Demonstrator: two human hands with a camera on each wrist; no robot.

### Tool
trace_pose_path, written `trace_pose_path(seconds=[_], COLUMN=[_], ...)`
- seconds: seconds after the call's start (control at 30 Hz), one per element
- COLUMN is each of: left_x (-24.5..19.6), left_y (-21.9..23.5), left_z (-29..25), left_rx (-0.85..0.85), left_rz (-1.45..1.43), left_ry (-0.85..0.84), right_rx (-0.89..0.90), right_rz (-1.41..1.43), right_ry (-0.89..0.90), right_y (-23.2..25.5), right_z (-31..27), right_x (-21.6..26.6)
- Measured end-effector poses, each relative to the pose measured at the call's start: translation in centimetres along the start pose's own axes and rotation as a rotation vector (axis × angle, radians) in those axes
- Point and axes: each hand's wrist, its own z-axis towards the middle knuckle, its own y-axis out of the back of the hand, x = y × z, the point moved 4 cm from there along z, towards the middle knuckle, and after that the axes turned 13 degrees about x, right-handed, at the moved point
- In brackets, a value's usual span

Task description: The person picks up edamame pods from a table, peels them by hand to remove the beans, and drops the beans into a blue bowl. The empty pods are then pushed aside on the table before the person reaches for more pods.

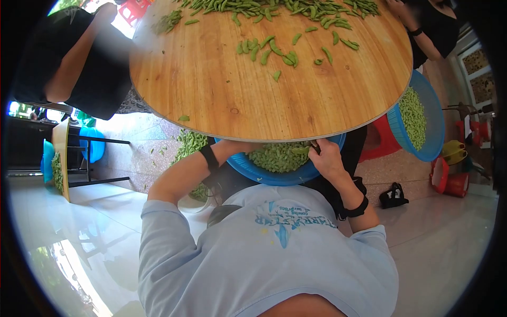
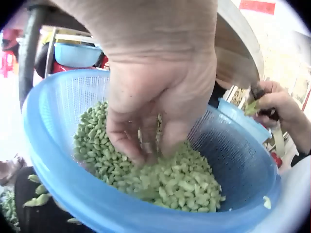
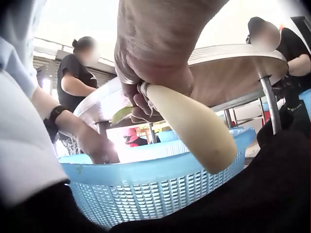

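Lifted fast, your half-curled left hand (image 2: 158, 92), grasp unclear, could scatter small oval green beans (image 2: 187, 187) while your right hand (image 3: 154, 60) grips a tapered cream handle (image 3: 197, 128).

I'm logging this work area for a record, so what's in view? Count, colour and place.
table: one, light wood, centre
pods: many, green, mostly far side of table
lap basket: one, blue, below table edge
beans: many, pale green, in lap basket
side basket: one, blue, right, holding more
yellow container: one, yellow, far right
bag-like object: one, black, floor, right
nearby people: two, black clothes, around table
tool: one, pale handle, in right hand
wristbands: two, dark, one per wrist
left hand: one, at the beans
right hand: one, gripping tool
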Motion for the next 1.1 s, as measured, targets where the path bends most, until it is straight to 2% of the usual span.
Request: trace_pose_path(seconds=[0.03, 0.1, 0.17, 0.23, 0.27, 0.4, 0.47, 0.5, 0.57, 0.63, 0.67, 0.73, 0.8, 0.87, 0.9, 0.93, 1.0, 1.07, 1.1], left_x=[-0.2, -0.6, -0.5, 0.1, 0.4, 0.3, 0.2, -0.4, -1.5, -3.2, -3.6, -4.4, -5.0, -5.9, -6.9, -7.0, -7.9, -8.8, -8.2], left_y=[0.2, -0.7, -2.3, -4.1, -4.9, -4.2, -3.6, -3.1, -2.2, -0.8, -0.8, -1.2, -1.1, -0.7, 0.5, 1.1, 1.5, 2.7, 3.4], left_z=[-0.1, 0.3, 1.2, 2.0, 2.1, 1.7, 1.7, 1.4, 0.8, -0.9, -1.2, -2.0, -2.3, -2.9, -3.5, -4.1, -5.3, -6.8, -7.9], left_rx=[0.149, 0.162, 0.166, 0.188, 0.185, 0.157, 0.148, 0.148, 0.144, 0.457, 0.450, 0.215, 0.188, -0.052, -0.067, -0.075, 0.191, 0.152, 0.084], left_rz=[-0.019, -0.024, -0.027, -0.243, -0.247, -0.143, -0.085, -0.060, -0.031, -0.979, -0.965, -1.435, -1.349, -1.535, -1.744, -1.738, -1.751, -1.699, -1.438], left_ry=[0.077, 0.076, 0.076, 0.170, 0.171, 0.061, -0.003, -0.035, -0.065, 0.337, 0.330, 0.213, 0.185, 0.202, 0.213, 0.201, 0.150, 0.193, 0.227], right_rx=[0.003, 0.005, 0.067, 0.082, 0.099, 0.115, 0.249, 0.246, 0.261, 0.228, 0.203, 0.191, 0.126, 0.129, 0.155, 0.181, 0.140, 0.060, 0.095], right_rz=[0.055, 0.112, 0.323, 0.365, 0.412, 0.495, 0.624, 0.627, 0.289, 0.231, 0.174, 0.149, 0.078, 0.111, 0.025, -0.062, -0.048, 0.000, -0.007], right_ry=[0.003, 0.002, -0.024, -0.030, -0.036, 0.014, -0.110, -0.115, 0.011, 0.077, 0.131, 0.152, 0.241, 0.237, 0.264, 0.289, 0.341, 0.355, 0.367], right_y=[0.2, 0.0, -0.7, -0.8, -0.8, 0.1, -0.3, -0.3, 0.1, 0.3, 0.4, -0.4, -0.6, -0.4, -0.9, -1.4, -1.8, -2.1, -2.5], right_z=[0.1, 0.0, 0.1, 0.1, 0.1, 0.1, -0.3, -0.7, -1.2, -1.6, -1.6, -1.5, -0.7, 0.0, 0.1, 0.2, 0.0, -0.6, -0.6], right_x=[0.4, 0.4, -0.4, -0.4, -0.4, 0.7, 0.6, 0.5, 1.1, 2.6, 3.5, 4.4, 5.5, 6.6, 6.6, 6.8, 8.1, 10.0, 10.6])
